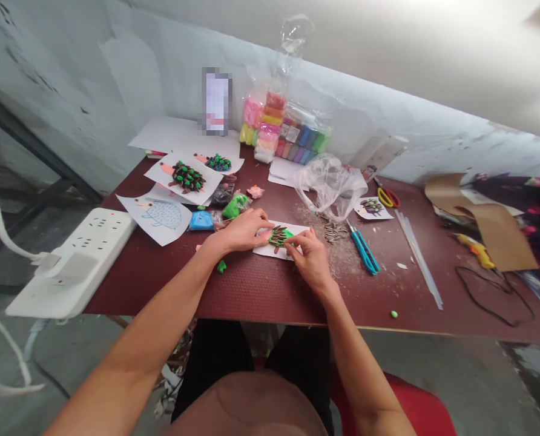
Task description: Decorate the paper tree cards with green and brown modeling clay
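Observation:
My left hand presses its fingertips on the left part of a white paper card that lies on the maroon table. The card carries a hedgehog picture with dark brown and bright green clay spines. My right hand sits at the card's right side, its fingertips pinched on the green clay. A small green clay crumb lies left of the card, near my left wrist.
Other hedgehog cards lie to the left, beside clay lumps and a white power strip. Behind stand bagged clay packs and a crumpled plastic bag. Blue-handled scissors and seed shells lie right of my hands.

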`<state>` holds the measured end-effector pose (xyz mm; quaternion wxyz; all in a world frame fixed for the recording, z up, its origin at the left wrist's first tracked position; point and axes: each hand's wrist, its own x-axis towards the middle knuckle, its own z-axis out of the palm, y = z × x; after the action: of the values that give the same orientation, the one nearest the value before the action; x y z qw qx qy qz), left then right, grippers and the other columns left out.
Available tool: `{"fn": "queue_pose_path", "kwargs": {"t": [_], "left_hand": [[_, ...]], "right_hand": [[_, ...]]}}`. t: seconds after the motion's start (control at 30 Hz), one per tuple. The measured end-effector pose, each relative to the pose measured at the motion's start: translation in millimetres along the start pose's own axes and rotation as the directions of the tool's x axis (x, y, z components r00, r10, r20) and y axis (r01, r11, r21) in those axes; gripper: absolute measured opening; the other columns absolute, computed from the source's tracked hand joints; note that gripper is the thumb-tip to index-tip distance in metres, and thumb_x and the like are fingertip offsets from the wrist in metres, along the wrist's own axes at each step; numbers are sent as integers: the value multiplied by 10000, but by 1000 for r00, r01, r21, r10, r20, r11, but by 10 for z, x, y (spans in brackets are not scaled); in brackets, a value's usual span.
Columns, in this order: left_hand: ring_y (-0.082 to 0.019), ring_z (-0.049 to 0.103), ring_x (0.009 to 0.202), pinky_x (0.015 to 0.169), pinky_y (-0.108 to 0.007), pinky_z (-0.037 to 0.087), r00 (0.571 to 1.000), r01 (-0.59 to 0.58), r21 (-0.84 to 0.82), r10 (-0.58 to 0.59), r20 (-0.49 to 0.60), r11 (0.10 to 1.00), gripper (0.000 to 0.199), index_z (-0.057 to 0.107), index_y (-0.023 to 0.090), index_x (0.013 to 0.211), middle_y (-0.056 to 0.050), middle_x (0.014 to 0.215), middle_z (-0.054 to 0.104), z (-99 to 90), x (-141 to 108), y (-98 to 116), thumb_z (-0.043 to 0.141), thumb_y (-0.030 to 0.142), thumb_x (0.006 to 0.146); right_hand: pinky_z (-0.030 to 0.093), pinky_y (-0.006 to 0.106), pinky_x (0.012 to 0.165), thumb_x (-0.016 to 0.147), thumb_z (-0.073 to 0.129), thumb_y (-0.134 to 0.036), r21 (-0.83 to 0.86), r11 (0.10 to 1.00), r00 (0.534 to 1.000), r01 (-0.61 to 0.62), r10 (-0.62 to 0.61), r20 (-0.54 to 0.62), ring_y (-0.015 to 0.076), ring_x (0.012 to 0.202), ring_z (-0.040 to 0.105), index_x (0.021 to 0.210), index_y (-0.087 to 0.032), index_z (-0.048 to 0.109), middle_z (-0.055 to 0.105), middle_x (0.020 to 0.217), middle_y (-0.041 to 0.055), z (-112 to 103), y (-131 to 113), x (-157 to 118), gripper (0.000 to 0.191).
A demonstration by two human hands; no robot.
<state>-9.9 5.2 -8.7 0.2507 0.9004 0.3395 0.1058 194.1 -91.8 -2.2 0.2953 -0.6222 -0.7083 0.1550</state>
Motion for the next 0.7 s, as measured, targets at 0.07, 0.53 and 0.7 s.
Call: {"fn": "queue_pose_path", "kwargs": {"t": [0.07,0.53,0.7], "left_hand": [[-252,554,1101,976,-361,437,1000,-3,4,3,0,1000,357,725,257,1216,-79,1204,593,2,0,0,579,315,896],[-270,546,1141,1008,-372,423,1000,20,0,-20,16,1000,371,719,213,1224,-102,1215,582,-9,0,28,550,319,910],[-262,548,1137,1002,-364,428,1000,20,3,-20,8,1000,333,731,236,1180,-87,1205,588,-5,-5,35,558,295,901]], "right_hand": [[283,498,1180,908,623,-234,-15,1000,1000,4,-4,-4,169,780,603,815,-253,758,625,771,-6,36,17,7,166],[294,445,1157,940,577,-209,-114,993,999,5,-1,34,164,772,594,803,-249,751,612,788,-3,82,-3,6,225],[434,336,948,951,559,-205,-127,992,996,-4,15,86,170,791,595,836,-229,771,627,842,31,75,-40,22,243]]}}
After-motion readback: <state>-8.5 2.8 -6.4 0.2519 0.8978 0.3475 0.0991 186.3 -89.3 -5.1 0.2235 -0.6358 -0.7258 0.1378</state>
